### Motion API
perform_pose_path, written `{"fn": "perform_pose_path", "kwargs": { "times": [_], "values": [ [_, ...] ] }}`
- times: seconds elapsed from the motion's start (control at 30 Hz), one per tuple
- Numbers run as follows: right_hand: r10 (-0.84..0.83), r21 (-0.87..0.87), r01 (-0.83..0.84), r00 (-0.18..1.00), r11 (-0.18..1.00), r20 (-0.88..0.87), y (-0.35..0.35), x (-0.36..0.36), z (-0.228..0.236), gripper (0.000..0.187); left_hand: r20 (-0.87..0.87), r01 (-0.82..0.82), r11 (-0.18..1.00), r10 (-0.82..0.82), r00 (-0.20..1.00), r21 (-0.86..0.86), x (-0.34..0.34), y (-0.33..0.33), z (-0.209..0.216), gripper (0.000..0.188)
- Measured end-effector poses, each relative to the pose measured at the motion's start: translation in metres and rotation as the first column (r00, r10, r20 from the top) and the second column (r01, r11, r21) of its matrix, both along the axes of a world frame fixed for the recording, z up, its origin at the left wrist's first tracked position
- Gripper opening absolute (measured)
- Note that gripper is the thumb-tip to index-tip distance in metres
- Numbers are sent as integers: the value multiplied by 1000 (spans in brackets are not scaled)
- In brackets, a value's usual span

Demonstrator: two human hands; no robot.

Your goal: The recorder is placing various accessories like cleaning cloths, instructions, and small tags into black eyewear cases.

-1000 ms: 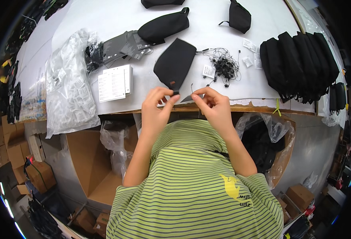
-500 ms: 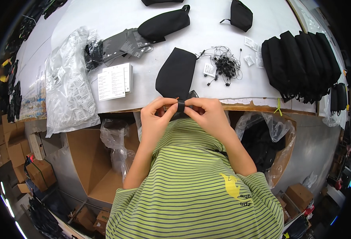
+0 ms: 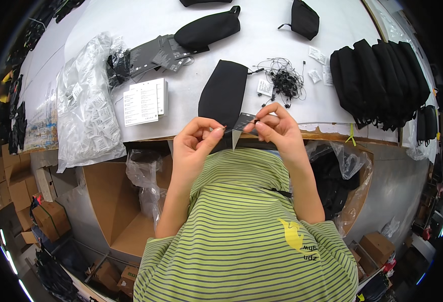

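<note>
A black fabric pouch (image 3: 224,90) lies at the table's front edge, its near end between my hands. My left hand (image 3: 197,142) is closed in a pinch at its near left side; a tiny orange-brown tip shows at the fingertips, too small to name. My right hand (image 3: 281,132) pinches at the right edge of a dark printed hang tag (image 3: 243,122), which stands beside the pouch with a pale flap below it. Whether those fingers grip the card or its thin cord is hard to see. A tangle of black tag cords (image 3: 285,83) lies right of the pouch.
White printed booklets (image 3: 143,103) and a clear bag of small white packets (image 3: 92,105) are at left. Dark cards (image 3: 146,56) lie behind them. More black pouches (image 3: 209,29) sit farther back, with a row of pouches (image 3: 377,80) at right. An open carton (image 3: 116,201) stands below.
My hands have drawn apart from the black strap loop they were both pinching. The right hand has moved right and up, and the dark hang tag now shows between them.
</note>
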State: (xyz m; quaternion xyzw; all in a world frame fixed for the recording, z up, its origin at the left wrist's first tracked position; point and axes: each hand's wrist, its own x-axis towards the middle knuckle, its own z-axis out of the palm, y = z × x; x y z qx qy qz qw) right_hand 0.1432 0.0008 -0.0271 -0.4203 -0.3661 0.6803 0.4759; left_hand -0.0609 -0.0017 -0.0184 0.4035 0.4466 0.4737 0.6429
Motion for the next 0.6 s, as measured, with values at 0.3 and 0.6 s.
{"fn": "perform_pose_path", "kwargs": {
  "times": [0.3, 0.6],
  "values": [
    [7, -85, -10, 999, 996, -39, -6, -19, -3, 12, -284, 14, 991, 25, 958, 134, 18, -2, -4, 10],
    [-47, -71, 48, 999, 996, 7, -7, -22, -1, 10, -383, 62, 987, -1, 924, 147, 15, -4, -3, 11]
  ]
}}
